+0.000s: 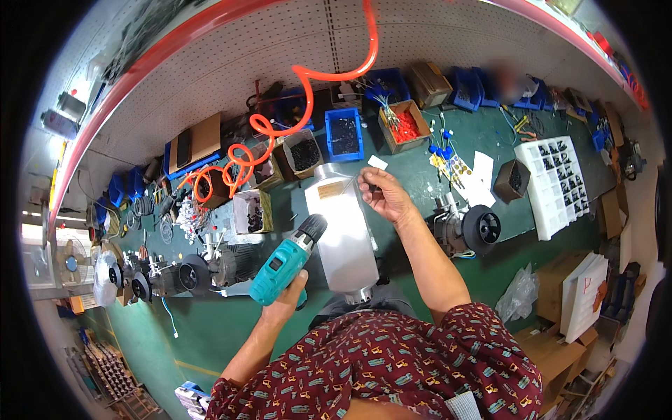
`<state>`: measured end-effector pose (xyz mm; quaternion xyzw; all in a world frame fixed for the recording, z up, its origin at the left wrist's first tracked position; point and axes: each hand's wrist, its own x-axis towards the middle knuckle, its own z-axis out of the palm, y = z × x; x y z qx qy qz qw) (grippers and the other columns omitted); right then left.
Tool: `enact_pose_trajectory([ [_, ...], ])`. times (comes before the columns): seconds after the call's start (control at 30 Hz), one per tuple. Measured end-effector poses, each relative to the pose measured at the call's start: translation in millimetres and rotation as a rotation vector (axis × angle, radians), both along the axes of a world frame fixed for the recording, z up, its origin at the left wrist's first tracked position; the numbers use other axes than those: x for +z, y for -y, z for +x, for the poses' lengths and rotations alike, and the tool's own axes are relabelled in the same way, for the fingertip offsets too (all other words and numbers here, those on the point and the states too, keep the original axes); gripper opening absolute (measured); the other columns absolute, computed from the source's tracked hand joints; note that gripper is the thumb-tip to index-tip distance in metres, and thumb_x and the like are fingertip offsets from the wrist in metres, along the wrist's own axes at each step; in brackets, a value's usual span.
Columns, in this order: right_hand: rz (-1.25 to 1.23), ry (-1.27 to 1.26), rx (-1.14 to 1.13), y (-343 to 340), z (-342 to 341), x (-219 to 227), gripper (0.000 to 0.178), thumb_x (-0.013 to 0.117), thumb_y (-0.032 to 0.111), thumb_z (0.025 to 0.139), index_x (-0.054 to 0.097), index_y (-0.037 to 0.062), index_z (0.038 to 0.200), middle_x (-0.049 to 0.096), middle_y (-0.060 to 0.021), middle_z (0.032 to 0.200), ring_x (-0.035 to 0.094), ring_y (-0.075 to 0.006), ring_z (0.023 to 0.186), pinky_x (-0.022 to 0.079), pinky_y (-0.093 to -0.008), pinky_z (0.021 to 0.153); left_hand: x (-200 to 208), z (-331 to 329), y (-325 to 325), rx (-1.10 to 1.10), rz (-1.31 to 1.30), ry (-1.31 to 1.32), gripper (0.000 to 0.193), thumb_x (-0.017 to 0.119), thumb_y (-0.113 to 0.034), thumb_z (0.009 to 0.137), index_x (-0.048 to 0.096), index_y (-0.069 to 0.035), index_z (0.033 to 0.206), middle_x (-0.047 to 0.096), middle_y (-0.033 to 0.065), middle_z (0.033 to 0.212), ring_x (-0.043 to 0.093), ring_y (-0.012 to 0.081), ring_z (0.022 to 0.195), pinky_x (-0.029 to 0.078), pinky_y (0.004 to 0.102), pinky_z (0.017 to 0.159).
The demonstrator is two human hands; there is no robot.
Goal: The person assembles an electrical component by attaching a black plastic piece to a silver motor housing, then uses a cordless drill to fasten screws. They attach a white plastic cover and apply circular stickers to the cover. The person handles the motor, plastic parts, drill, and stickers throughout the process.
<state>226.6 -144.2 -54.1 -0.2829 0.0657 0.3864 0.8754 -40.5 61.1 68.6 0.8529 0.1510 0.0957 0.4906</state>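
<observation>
My left hand (288, 297) is wrapped round the grip of a teal cordless drill (280, 271), its black chuck angled up beside a silver metal housing (346, 260). The housing lies lengthwise before me, with a round neck at each end and a tan label (332, 190) near the far end. By the far right edge of the housing, my right hand (386, 197) is closed, thumb and forefinger pinched together. Whatever the pinch holds is too small to make out. A black motor with a fan wheel (481, 228) stands to the right, and a similar motor (227, 268) to the left.
Blue bin (344, 155), box of red parts (404, 127) and dark-part boxes (303, 155) line the green bench's back. An orange coiled hose (308, 91) hangs above them. Right are a white foam tray (553, 185) and dark box (512, 180); cartons sit on the floor.
</observation>
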Motion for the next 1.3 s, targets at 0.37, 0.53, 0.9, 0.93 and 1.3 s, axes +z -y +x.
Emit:
enact_pose_trajectory([
  [0.37, -0.087, -0.053, -0.106, 17, -4, 3, 0.018, 0.067, 0.013, 0.101, 0.066, 0.0041, 0.117, 0.073, -0.0107, 0.105, 0.068, -0.0127, 0.082, 0.057, -0.0231, 0.066, -14, 10, 7, -0.016, -0.069, -0.197, 0.03, 0.073, -0.024, 0.094, 0.069, -0.005, 0.118, 0.067, 0.0071, 0.102, 0.062, 0.0212, 0.091, 0.052, 0.0402, 0.081],
  [0.53, -0.054, -0.056, -0.08, 18, -4, -1, 0.012, 0.065, 0.017, 0.103, 0.068, 0.0066, 0.108, 0.074, -0.0082, 0.104, 0.067, -0.0105, 0.08, 0.056, -0.0227, 0.065, -21, 15, 4, -0.011, -0.068, -0.248, 0.031, 0.074, -0.024, 0.094, 0.069, -0.005, 0.118, 0.068, 0.0071, 0.103, 0.062, 0.0205, 0.092, 0.052, 0.0391, 0.081],
  [0.9, -0.066, -0.018, 0.028, 19, 9, -19, 0.011, 0.072, 0.016, 0.098, 0.069, 0.0078, 0.105, 0.073, -0.0066, 0.1, 0.064, -0.0085, 0.077, 0.052, -0.0208, 0.063, 25, 59, -11, -0.088, 0.022, -0.275, 0.022, 0.075, -0.014, 0.089, 0.072, -0.005, 0.109, 0.068, 0.002, 0.09, 0.062, 0.015, 0.08, 0.053, 0.0351, 0.071],
  [0.93, -0.054, -0.038, 0.009, 16, 11, -20, 0.012, 0.073, 0.015, 0.098, 0.069, 0.0076, 0.105, 0.073, -0.0061, 0.099, 0.064, -0.0085, 0.076, 0.052, -0.0206, 0.062, 35, 71, -22, -0.096, 0.026, -0.354, 0.019, 0.074, -0.012, 0.088, 0.072, -0.004, 0.105, 0.067, 0.0011, 0.086, 0.062, 0.0143, 0.077, 0.052, 0.0346, 0.07],
  [1.3, -0.444, 0.3, 0.096, -9, 28, -32, 0.021, 0.062, 0.007, 0.099, 0.072, 0.0022, 0.117, 0.073, -0.0052, 0.093, 0.063, -0.0069, 0.075, 0.051, -0.0215, 0.065, 94, 192, -70, -0.242, 0.067, -0.607, 0.027, 0.075, -0.023, 0.088, 0.071, -0.004, 0.106, 0.067, 0.0012, 0.084, 0.062, 0.0114, 0.076, 0.052, 0.0312, 0.072],
])
